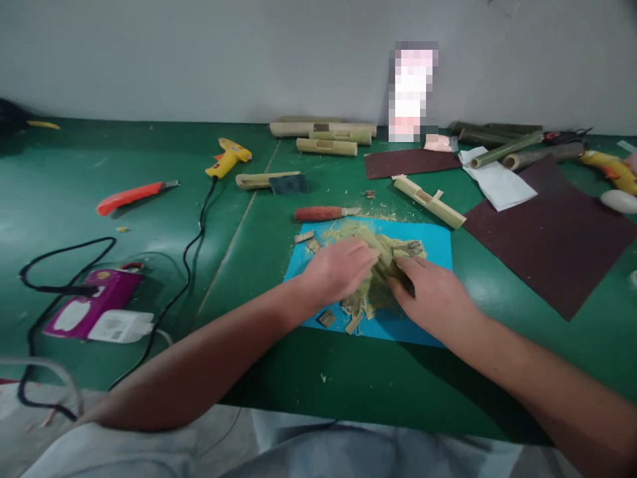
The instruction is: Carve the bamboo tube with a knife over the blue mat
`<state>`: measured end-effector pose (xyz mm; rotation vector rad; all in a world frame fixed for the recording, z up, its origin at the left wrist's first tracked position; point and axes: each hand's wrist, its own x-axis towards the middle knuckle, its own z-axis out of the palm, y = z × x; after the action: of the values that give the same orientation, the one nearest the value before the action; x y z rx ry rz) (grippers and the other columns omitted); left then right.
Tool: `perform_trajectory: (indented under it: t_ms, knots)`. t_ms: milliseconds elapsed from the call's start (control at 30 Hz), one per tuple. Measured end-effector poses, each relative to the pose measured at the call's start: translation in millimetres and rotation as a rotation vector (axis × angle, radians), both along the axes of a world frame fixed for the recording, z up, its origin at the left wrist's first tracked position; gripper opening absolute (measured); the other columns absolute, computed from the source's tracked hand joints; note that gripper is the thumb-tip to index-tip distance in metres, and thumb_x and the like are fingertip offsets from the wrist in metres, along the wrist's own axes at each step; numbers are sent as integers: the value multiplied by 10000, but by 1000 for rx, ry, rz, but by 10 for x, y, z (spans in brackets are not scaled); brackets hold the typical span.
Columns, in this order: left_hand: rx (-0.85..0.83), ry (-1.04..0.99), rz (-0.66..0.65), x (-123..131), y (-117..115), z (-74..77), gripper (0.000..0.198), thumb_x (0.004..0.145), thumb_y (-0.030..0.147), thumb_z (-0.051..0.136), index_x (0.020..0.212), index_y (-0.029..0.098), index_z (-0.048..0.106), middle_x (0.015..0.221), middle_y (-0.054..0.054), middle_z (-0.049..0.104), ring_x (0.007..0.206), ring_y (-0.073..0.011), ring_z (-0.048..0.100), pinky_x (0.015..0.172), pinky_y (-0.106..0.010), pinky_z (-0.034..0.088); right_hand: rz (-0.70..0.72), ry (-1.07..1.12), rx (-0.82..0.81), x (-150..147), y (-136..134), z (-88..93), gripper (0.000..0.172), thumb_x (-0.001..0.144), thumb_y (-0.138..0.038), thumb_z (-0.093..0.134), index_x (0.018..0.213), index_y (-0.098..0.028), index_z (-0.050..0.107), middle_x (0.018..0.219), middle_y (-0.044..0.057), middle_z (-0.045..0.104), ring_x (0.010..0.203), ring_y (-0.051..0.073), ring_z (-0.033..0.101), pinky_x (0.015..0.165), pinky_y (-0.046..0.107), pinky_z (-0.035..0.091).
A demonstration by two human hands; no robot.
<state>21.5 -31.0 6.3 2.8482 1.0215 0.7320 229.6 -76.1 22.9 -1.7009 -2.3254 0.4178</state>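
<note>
A blue mat [432, 236] lies on the green table, covered with a heap of pale green bamboo shavings [383, 255]. My left hand [338, 269] rests on the left side of the heap, its fingers curled into the shavings. My right hand [435, 295] presses in from the right, fingers closed around the same pile. Both hands meet over the middle of the mat. Small offcut chips [341, 320] lie at the mat's near edge.
A red-handled knife [323, 213] lies just behind the mat. Cut bamboo pieces [430, 200], sandpaper sheets [547, 242], a yellow glue gun [227, 158], an orange cutter [132, 196], a purple power strip [92, 309] and cables surround it. The table edge is near me.
</note>
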Motion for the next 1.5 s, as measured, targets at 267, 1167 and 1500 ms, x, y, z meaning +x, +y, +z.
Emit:
perform_trajectory:
  t_ms: [267, 1167, 1500]
  knots:
    - [-53, -145, 43, -127, 200, -99, 189, 1030, 244, 526, 1037, 167, 699, 938, -74, 728, 911, -198, 680, 822, -346, 557, 31, -20, 100, -13, 12, -28, 234, 966, -245, 448, 904, -172, 662, 930, 117, 698, 846, 237, 648, 685, 337, 425]
    - [-110, 35, -86, 68, 49, 7, 385, 1071, 250, 397, 786, 170, 643, 787, -56, 624, 759, -178, 580, 689, -324, 465, 10, 22, -11, -18, 28, -73, 130, 914, -289, 581, 821, -200, 597, 878, 68, 655, 747, 186, 574, 616, 314, 324]
    - [-54, 33, -142, 75, -18, 19, 407, 1066, 223, 360, 713, 194, 562, 722, -44, 571, 696, -183, 531, 630, -346, 429, 47, -17, 21, -27, -9, -88, 145, 945, -300, 566, 896, -181, 633, 931, 91, 668, 804, 206, 598, 636, 318, 342]
